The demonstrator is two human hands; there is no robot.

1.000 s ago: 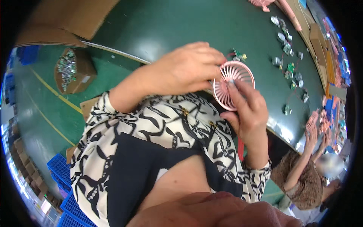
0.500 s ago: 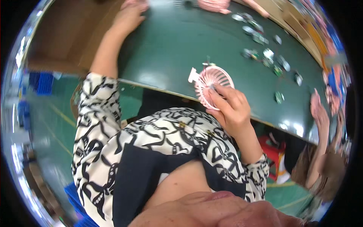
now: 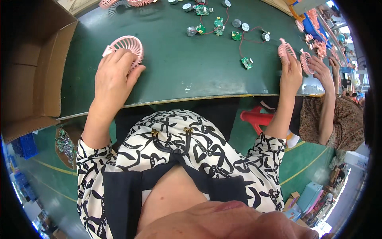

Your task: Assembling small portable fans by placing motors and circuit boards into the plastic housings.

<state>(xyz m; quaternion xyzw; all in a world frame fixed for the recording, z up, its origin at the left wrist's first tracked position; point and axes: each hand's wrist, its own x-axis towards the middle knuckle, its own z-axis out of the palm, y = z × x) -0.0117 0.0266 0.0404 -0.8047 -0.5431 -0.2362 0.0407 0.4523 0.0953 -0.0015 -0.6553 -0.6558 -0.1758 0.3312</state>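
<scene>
Near the left of the table, my left hand [image 3: 113, 77] is closed around the lower side of a round pink fan grille [image 3: 133, 43] with slotted ribs. A small white tab sticks out at its left edge. My right hand [image 3: 291, 75] reaches to the table's right end, its fingers closed on another pink fan grille [image 3: 285, 48], seen at a slant. Between my hands, toward the far side, lie green circuit boards [image 3: 219, 26] joined by red wires to small round silver motors [image 3: 245, 27].
Left stands an open cardboard box [image 3: 47, 67]. At right, a co-worker's hand [image 3: 323, 75] holds a pink grille [image 3: 305, 61] close to my right hand. Beyond are a blue bin [image 3: 312, 30] and pink parts. A red stool [image 3: 256, 117] stands below the table edge.
My left hand has come back from the far left and now grips a grille nearer the table edge. My right hand has moved right, with a grille in it. The view has shifted.
</scene>
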